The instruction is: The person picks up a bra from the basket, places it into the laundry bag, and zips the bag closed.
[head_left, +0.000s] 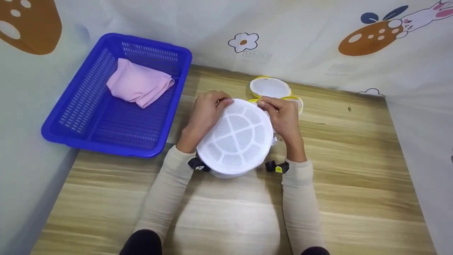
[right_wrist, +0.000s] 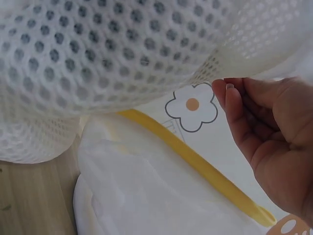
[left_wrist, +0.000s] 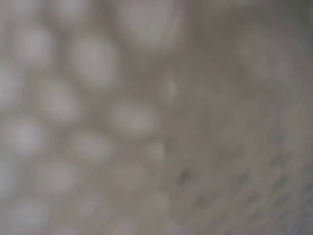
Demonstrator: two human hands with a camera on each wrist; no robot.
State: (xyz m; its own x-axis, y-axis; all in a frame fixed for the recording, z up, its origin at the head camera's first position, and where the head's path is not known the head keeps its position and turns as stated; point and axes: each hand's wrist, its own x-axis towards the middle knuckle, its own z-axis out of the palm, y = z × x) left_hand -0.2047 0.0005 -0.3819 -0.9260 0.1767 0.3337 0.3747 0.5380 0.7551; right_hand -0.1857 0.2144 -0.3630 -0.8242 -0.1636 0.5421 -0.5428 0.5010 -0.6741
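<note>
A round white mesh laundry bag (head_left: 233, 138) is held up in front of the person, its spoked end facing the head camera. The left hand (head_left: 207, 113) pinches its rim at the upper left. On the upper right, the right hand (head_left: 285, 117) pinches the edge, and in the right wrist view that hand (right_wrist: 274, 132) has thumb and fingertips together at the border of the mesh (right_wrist: 112, 49). Blurred mesh (left_wrist: 93, 63) fills the left wrist view, hiding the left fingers there.
White mesh bags with yellow trim (head_left: 270, 88) lie behind the right hand, near the wall. To the left, a blue plastic basket (head_left: 173, 102) holds a folded pink cloth (head_left: 139, 83). Patterned sheeting (head_left: 300, 32) borders the wooden tabletop (head_left: 354, 177).
</note>
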